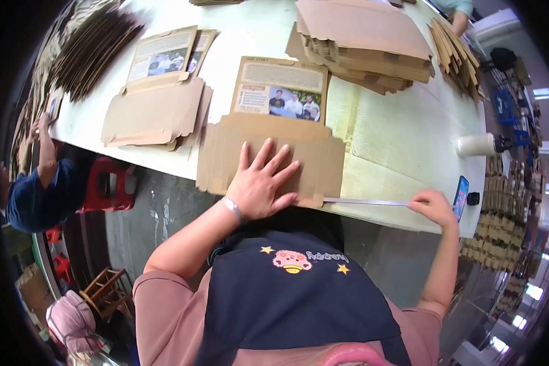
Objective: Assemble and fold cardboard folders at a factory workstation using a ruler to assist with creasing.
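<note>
Both hands work at the near bench edge. Left hand [259, 186] lies flat, fingers spread wide, palm pressing a flattened carton [268, 155] that overhangs the edge; it grips nothing. Right hand [434, 206], at about 3 o'clock from the left, is closed in a pinch on the far end of a thin metal strip [366, 202]. That strip runs along the bench edge back toward the carton's near right corner, where it seems to meet the cardboard.

At 12 o'clock from the left hand the carton's printed flap [280, 90] shows a photo panel. A second flat carton [155, 110] lies at 10 o'clock, well apart. At 3 o'clock, just beyond the right hand, a phone [461, 196] stands on the edge, with a white roll [477, 144] near it.

Bench [402, 140] is pale and long. Farther off, at 1 o'clock, sits a stack of cartons [366, 43]; at 11 o'clock, dark fanned sheets [94, 49]. Another person's arm [46, 152] reaches the bench at 9 o'clock, beside a red stool [107, 183] on a grey floor [165, 213].
</note>
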Tool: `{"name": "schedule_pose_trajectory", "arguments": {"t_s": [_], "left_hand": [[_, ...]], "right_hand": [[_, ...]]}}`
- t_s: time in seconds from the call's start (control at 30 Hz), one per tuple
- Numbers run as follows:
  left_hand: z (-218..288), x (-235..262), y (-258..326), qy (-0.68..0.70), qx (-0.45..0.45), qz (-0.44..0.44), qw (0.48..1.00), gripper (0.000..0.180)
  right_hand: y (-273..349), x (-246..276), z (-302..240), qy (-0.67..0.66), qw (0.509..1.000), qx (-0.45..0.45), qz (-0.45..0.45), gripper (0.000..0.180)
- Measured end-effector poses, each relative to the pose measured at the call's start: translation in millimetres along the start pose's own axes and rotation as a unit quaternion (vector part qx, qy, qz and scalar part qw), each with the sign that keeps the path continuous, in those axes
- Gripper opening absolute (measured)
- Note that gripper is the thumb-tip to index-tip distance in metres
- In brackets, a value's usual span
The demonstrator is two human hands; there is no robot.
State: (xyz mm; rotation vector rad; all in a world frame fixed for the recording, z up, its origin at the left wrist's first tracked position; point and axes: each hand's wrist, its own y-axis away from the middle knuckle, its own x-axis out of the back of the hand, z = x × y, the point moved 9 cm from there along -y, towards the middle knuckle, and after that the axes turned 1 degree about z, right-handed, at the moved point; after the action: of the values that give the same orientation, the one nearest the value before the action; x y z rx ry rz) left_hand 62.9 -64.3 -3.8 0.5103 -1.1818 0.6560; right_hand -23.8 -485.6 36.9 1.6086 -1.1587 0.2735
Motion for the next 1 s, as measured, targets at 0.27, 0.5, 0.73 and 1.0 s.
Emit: {"name": "schedule_pose_trajectory", "arguments": {"t_s": [0.27,0.5,0.73,1.0], "left_hand": [[-30,37,-38,0.025,-0.005,0.042,0.999,0.084],[-59,18,-60,-0.064,-0.067,0.054,0.994,0.112],[-54,21,-55,-0.04,-0.091,0.048,0.994,0.11],[-52,22,-56,-0.026,-0.083,0.046,0.995,0.112]], "right_hand": [[70,45,-42,0.031,0.973,0.098,0.208,0.022],[56,7,-77,0.072,0.954,0.114,0.267,0.023],[41,1,-54,0.1,0.975,0.079,0.18,0.026],[8,-2,-64,0.131,0.967,0.101,0.193,0.03]]}}
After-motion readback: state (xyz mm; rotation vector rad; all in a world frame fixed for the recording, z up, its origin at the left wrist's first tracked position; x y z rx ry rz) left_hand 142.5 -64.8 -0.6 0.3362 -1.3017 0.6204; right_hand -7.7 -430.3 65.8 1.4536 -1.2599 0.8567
